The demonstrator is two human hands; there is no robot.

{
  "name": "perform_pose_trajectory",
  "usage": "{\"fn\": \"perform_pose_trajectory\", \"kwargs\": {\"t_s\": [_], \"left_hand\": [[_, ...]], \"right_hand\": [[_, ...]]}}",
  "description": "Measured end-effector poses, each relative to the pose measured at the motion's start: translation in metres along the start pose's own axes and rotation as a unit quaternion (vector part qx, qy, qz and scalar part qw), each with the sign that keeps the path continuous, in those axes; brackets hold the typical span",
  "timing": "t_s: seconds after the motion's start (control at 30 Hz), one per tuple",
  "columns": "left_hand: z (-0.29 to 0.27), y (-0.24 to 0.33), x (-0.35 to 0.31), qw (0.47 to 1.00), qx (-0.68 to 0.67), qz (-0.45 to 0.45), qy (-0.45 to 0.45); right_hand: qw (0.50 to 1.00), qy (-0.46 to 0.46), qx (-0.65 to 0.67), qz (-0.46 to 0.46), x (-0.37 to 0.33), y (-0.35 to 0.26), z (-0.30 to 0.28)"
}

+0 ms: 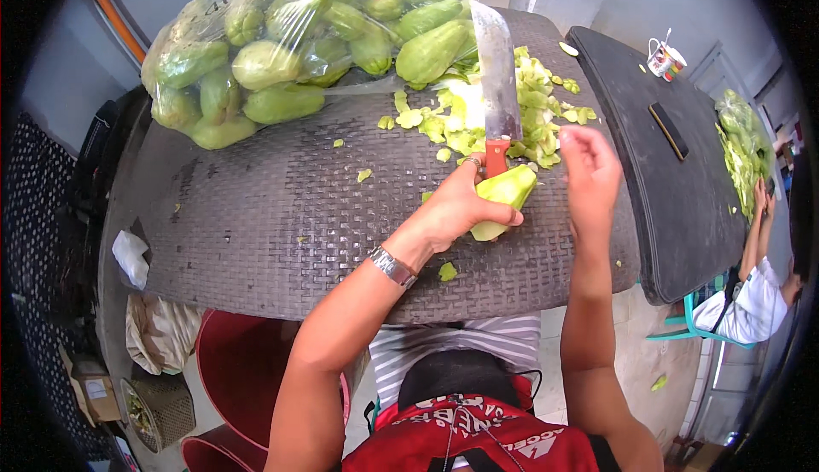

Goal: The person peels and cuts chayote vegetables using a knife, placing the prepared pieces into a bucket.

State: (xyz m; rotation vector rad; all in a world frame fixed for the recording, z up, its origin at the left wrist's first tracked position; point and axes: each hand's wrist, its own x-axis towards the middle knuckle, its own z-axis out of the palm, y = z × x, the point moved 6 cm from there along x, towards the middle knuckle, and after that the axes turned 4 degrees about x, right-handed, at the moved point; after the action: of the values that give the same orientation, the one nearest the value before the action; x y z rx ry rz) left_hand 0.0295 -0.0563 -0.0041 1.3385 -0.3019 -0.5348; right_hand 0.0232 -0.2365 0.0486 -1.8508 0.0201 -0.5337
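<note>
The fingers of the left hand (461,205) are grasping a peeled green chayote (508,190). To their right, the fingers of the right hand (595,169) are bending inward; whether they are gripping anything cannot be told. Just beyond the left fingers, a red-handled knife (498,79) is pointing its blade away. Peelings (539,105) are lying around the blade. Farther out leftward, a clear bag (256,67) of chayotes is resting on the table (273,241)
</note>
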Motion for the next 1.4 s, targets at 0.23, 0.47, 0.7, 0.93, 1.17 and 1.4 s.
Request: {"fn": "perform_pose_trajectory", "kwargs": {"t_s": [0.23, 0.47, 0.7, 0.93, 1.17, 1.4], "left_hand": [[0.005, 0.003, -0.005, 0.989, -0.117, -0.003, -0.086], [0.012, 0.012, -0.007, 0.963, -0.187, 0.017, -0.194], [0.002, 0.012, 0.001, 0.962, -0.221, 0.026, -0.156], [-0.028, 0.009, 0.005, 0.944, -0.321, 0.018, -0.071], [-0.041, 0.007, 0.003, 0.967, -0.243, 0.003, 0.076], [-0.035, 0.011, 0.003, 0.961, -0.273, 0.036, 0.002]], "right_hand": [[0.891, -0.244, 0.301, 0.235, -0.006, 0.031, 0.038], [0.751, -0.464, 0.424, 0.202, -0.001, 0.022, 0.063], [0.842, -0.405, 0.289, 0.21, 0.042, 0.022, 0.07], [0.921, -0.242, 0.235, 0.195, 0.065, 0.021, 0.058], [0.965, -0.22, 0.1, 0.104, 0.047, 0.01, 0.055], [0.932, -0.236, 0.23, 0.148, 0.041, 0.021, 0.066]]}}
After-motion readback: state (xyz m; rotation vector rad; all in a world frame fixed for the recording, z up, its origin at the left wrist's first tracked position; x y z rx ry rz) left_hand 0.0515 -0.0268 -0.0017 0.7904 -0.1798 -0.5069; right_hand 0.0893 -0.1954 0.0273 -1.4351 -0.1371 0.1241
